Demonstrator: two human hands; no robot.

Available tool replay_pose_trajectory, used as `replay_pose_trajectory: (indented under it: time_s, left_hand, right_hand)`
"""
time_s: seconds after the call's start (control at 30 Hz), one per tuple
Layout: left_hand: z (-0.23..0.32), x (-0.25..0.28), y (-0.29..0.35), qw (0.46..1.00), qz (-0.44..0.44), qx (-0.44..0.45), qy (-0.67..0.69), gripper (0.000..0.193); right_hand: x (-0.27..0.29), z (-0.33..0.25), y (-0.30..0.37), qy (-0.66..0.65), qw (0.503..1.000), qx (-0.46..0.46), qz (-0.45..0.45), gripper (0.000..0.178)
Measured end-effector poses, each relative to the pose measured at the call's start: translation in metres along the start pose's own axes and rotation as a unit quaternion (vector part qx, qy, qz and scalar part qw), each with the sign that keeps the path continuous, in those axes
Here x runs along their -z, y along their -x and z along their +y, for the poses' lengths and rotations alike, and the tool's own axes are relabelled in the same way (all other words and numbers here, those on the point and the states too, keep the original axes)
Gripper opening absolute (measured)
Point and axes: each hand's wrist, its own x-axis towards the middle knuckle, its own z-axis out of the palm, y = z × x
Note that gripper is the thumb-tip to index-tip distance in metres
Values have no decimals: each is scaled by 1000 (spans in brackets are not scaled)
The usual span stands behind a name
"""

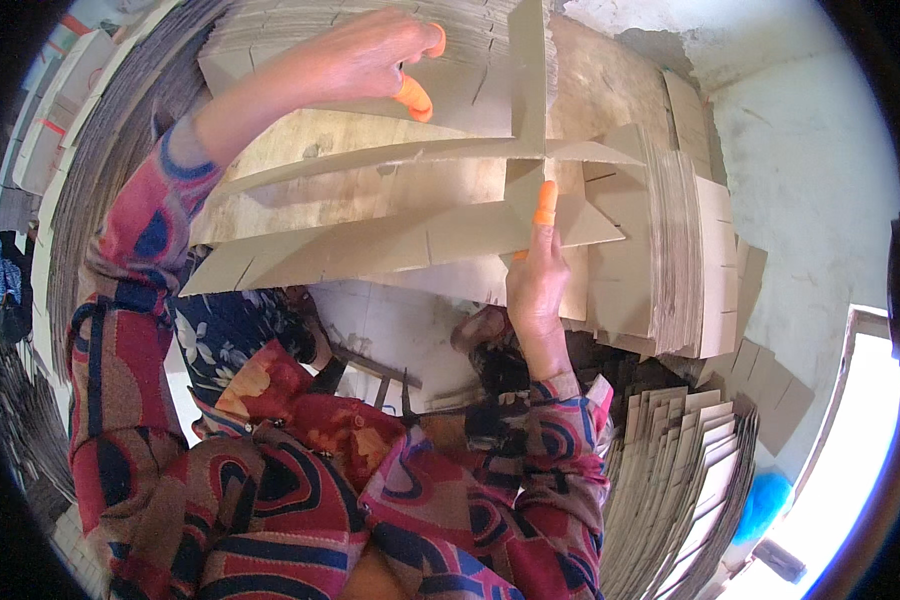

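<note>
Two long slotted brown cardboard strips (pixel 400 240) lie side by side over a wooden board. Toward their right ends they meet an upright crosspiece (pixel 530 75) of the same cardboard. My right hand (pixel 538 285) grips the nearer strip close to this crossing, its orange-covered finger stretched up against the crosspiece; its other fingers are partly hidden. Above the far strip is my left hand (pixel 370 62), its orange-covered thumb and finger spread apart with nothing between them. Under that hand lies a flat stack of slotted cardboard sheets (pixel 460 85).
Slotted cardboard pieces stand in a thick stack (pixel 675 250) at the board's right end. More sheets lean in a row (pixel 670 480) at lower right, near a blue object (pixel 763 508). Tall cardboard stacks (pixel 100 150) line the left side. A pale wall (pixel 800 170) rises on the right.
</note>
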Motion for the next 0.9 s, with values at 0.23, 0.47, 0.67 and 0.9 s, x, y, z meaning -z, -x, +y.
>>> replay_pose_trajectory:
  time_s: [0.23,0.47,0.67,0.9]
  left_hand:
    - [-49,-80,-66,985,6,0,-170,69]
    - [-59,-104,-71,969,110,23,-222,36]
    - [-61,-102,-71,971,123,2,-203,23]
    - [-52,-90,-66,980,139,-11,-140,12]
  right_hand:
    - [-4,11,3,10,999,33,22,82]
    - [-1,4,0,-2,998,55,25,83]
    - [-1,5,3,-19,998,53,40,81]
    - [7,0,7,-27,995,84,50,83]
